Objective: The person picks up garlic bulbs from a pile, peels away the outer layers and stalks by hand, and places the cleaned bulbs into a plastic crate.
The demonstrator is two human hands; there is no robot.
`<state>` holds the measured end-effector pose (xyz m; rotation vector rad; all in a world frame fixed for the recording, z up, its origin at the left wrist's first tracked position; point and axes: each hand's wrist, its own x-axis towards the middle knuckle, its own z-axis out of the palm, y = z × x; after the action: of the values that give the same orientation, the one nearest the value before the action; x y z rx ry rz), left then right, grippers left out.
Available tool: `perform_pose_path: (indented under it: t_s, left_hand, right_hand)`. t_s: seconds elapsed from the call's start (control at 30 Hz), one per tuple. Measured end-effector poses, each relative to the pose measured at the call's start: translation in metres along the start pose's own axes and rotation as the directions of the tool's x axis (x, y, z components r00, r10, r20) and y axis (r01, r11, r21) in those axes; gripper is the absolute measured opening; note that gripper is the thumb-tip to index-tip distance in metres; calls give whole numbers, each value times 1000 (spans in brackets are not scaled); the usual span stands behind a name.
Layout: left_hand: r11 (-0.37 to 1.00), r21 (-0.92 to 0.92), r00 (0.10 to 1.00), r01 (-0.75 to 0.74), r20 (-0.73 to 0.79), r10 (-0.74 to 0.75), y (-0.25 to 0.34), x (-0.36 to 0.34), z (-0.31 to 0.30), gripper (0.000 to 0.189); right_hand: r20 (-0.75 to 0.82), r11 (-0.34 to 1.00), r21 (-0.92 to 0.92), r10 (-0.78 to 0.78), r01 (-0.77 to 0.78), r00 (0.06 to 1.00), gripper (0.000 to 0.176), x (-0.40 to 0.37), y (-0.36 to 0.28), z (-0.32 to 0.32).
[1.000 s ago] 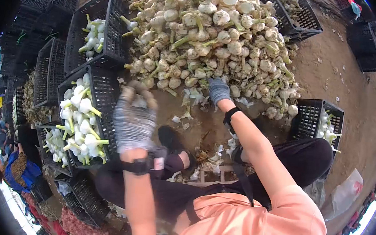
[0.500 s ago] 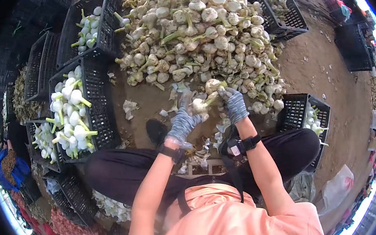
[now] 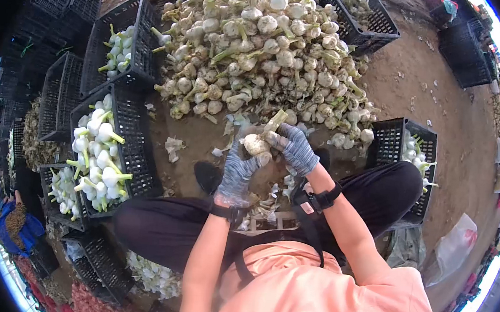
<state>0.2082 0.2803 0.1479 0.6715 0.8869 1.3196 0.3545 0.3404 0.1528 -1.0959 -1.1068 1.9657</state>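
Observation:
My left hand (image 3: pixel 239 170), in a grey knitted glove, is closed around a garlic bulb (image 3: pixel 255 145) with pale, partly peeled skin. Its short, thick stem points up and to the right. My right hand (image 3: pixel 298 152), gloved the same way, comes in from the right with its fingers pinched at the bulb's neck. Just beyond both hands rises a large heap of unpeeled garlic (image 3: pixel 259 56), dusty and with stems on. Shed skins (image 3: pixel 266 208) lie on the ground between my legs.
At left, black crates (image 3: pixel 141 146) hold clean white garlic (image 3: pixel 103 149) with green stems. Another black crate (image 3: pixel 389 145) with peeled bulbs stands by my right knee. A crate (image 3: pixel 367 38) sits behind the heap. A plastic bag (image 3: pixel 455 242) lies at right.
The garlic bulb has been turned so its stem points more upward, and my hands have drawn closer together around it. My right fingers have come in onto its neck. The view has shifted slightly.

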Motion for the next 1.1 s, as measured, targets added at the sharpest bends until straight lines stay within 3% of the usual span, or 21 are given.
perform_pose_path:
  t_s: [0.07,0.13,0.2,0.3,0.33,0.37,0.4,0.5,0.57,0.6,0.63,0.67,0.77,0.8,0.83,0.9,0.93,0.97,1.03,1.07,1.1]
  left_hand:
    - [999,38,1000,8,-1,-8,0,-8,-1,62]
    - [962,-240,991,132,16,-132,3,-15,0,63]
    - [953,-261,988,152,4,-157,6,-20,2,62]
    - [918,-342,960,201,-118,-254,12,-21,9,58]
    - [862,-427,929,273,-115,-351,15,-17,7,55]
    - [792,-509,889,337,-105,-446,17,-13,7,54]
    - [778,-506,810,373,-233,-539,23,-10,17,56]
    - [696,-519,786,497,-69,-614,27,-10,7,58]
    - [764,-496,829,412,-144,-541,28,-23,18,54]
    - [931,-179,910,317,-219,-352,25,-27,21,55]
    - [971,161,965,180,-219,-142,21,-30,25,61]
    - [952,236,972,-193,-84,218,-4,-21,19,72]
    - [985,132,982,-106,-141,125,-1,-28,22,73]
    - [930,321,959,-180,-154,239,2,-29,22,62]
    - [931,320,959,-178,-155,237,6,-28,16,62]
    - [960,242,970,137,-228,-81,15,-24,3,60]
    - [953,-3,903,303,-318,-289,16,-20,9,67]
    - [952,-5,902,306,-320,-291,17,-15,5,67]
    - [749,-208,707,629,-247,-662,18,-7,-11,68]
    - [761,-197,746,618,-159,-647,7,-5,-19,65]
    - [745,132,696,654,-490,-524,3,4,-20,64]
  right_hand:
    - [11,998,19,58,-58,998,36,-9,-12,5]
    - [21,993,35,113,-114,993,36,-14,-16,7]
    - [44,1000,-17,-23,24,999,34,-15,-9,5]
    - [34,987,-156,-42,47,999,31,-19,3,-2]
    - [50,918,-346,-187,192,981,29,-22,5,-1]
    - [50,919,-345,-183,189,982,29,-27,6,0]
    - [25,933,-333,-139,140,990,29,-32,1,4]
    - [-29,962,-269,-50,40,998,28,-37,6,7]
    - [-134,998,-27,49,-53,990,27,-37,10,6]
    - [-138,998,-26,49,-53,989,27,-36,12,3]
    - [-122,994,-111,3,-16,993,26,-35,13,0]
    - [-100,981,-195,-41,21,994,25,-35,13,-2]
    - [14,975,-194,118,-113,993,21,-40,4,-2]
    - [-81,965,-212,143,-158,986,20,-44,-7,4]
    - [-81,964,-211,146,-160,986,20,-45,-3,8]
    - [47,825,-512,-252,240,967,20,-49,3,13]
    - [51,793,-566,-236,223,970,16,-54,1,14]
    - [50,794,-566,-233,220,971,16,-57,1,15]
    - [156,847,-468,-201,251,967,11,-60,3,16]
    - [187,823,-474,-252,312,949,15,-61,5,16]
    - [190,824,-472,-254,315,948,15,-60,7,16]
